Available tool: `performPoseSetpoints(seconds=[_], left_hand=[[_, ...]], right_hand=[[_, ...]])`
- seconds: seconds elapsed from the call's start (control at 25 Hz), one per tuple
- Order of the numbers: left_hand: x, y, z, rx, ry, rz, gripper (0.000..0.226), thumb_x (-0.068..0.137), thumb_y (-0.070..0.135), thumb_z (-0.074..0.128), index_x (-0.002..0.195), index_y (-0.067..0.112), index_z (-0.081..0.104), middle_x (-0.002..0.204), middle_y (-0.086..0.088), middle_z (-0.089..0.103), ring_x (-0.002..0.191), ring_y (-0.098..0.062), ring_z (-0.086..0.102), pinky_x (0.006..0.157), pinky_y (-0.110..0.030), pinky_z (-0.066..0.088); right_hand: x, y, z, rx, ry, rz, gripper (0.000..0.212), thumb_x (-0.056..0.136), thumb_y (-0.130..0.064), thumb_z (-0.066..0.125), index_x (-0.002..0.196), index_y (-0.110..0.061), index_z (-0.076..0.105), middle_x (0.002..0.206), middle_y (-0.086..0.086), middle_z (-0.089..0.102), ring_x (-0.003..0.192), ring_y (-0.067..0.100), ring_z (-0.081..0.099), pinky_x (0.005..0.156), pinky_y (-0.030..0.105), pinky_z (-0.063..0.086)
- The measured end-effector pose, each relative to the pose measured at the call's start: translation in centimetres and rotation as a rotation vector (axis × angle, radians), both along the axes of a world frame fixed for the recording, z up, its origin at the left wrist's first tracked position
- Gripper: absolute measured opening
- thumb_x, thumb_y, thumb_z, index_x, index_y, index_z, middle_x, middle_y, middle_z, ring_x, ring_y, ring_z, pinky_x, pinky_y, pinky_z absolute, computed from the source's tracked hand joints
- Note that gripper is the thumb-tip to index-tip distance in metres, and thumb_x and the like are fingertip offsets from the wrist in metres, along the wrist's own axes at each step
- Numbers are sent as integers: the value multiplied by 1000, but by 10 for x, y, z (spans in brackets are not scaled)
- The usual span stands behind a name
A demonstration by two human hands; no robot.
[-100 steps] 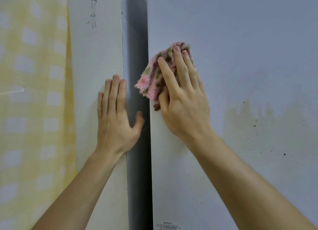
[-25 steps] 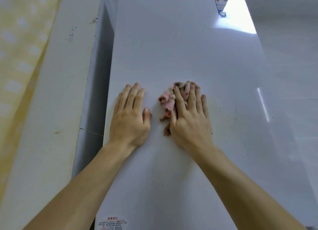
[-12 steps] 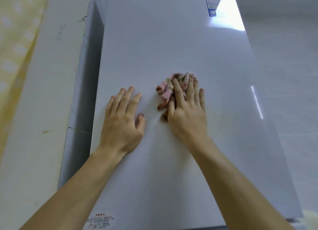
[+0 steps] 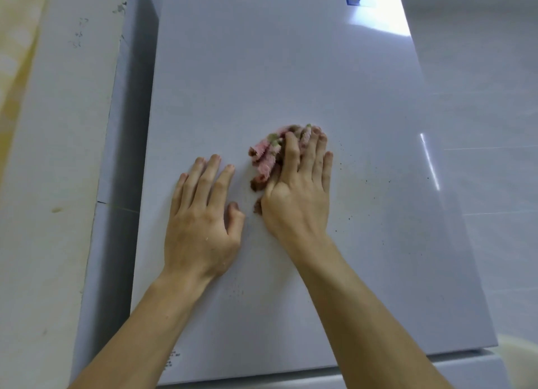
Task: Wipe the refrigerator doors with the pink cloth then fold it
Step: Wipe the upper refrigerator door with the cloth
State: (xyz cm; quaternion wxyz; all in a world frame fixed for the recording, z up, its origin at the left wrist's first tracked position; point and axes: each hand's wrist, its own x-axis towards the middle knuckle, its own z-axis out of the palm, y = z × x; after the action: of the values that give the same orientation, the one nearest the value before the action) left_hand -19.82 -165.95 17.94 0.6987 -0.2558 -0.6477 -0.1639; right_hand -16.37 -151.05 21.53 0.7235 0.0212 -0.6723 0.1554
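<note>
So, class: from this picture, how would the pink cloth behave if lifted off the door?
Probably floppy: the pink cloth lies bunched in folds under the right hand. Likely light, being a small fuzzy rag. Its nap should grip, not slip, on the glossy refrigerator door.

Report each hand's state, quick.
Left hand: open, flat on the refrigerator door, holding nothing.
Right hand: open, straight fingers pressing the pink cloth against the door.

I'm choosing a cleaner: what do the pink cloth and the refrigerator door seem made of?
Pink cloth: soft, fluffy fabric, perhaps terry or microfibre; fuzzy pile shows along its bunched edges. Refrigerator door: smooth, glossy white panel, perhaps coated metal or glass; it carries sharp light reflections.
</note>
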Motion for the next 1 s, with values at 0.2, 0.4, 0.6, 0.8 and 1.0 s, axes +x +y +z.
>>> performPoseSetpoints(seconds=[0.2,0.4,0.6,0.8,1.0], left_hand=[[-2,-3,-1,-15,20,-25,63,100,35,36,159,15,40,170,-6,31,161,-23,18,133,-43,11],[0,-18,-10,-35,-14,-48,62,100,37,35,158,18,42,170,-2,32,161,-18,19,133,-36,6],[-1,-29,-15,-43,-24,-144,59,101,27,35,159,16,41,169,0,33,160,-13,20,132,-33,7],[1,-29,-15,50,-48,-204,58,102,18,35,159,13,39,168,0,35,159,-12,21,132,-37,12],[-5,-36,-14,72,-53,-191,58,101,17,33,159,10,38,167,-6,37,159,-19,24,131,-49,20]], right_hand=[[-5,-2,-46,64,92,-67,58,108,-33,29,163,-17,35,174,16,15,163,29,5,133,43,2],[2,-3,-141,192,38,-117,60,103,-29,37,162,-17,38,173,15,18,161,32,17,130,46,14],[1,-6,-79,251,14,-125,63,101,-31,32,162,-19,37,173,17,18,162,33,12,132,47,6],[-7,-29,29,144,18,-29,69,99,-40,17,164,-24,34,174,15,13,163,31,3,131,42,-8],[-5,-25,-66,312,29,-40,59,103,-29,34,162,-21,39,174,12,17,163,27,6,133,46,5]])
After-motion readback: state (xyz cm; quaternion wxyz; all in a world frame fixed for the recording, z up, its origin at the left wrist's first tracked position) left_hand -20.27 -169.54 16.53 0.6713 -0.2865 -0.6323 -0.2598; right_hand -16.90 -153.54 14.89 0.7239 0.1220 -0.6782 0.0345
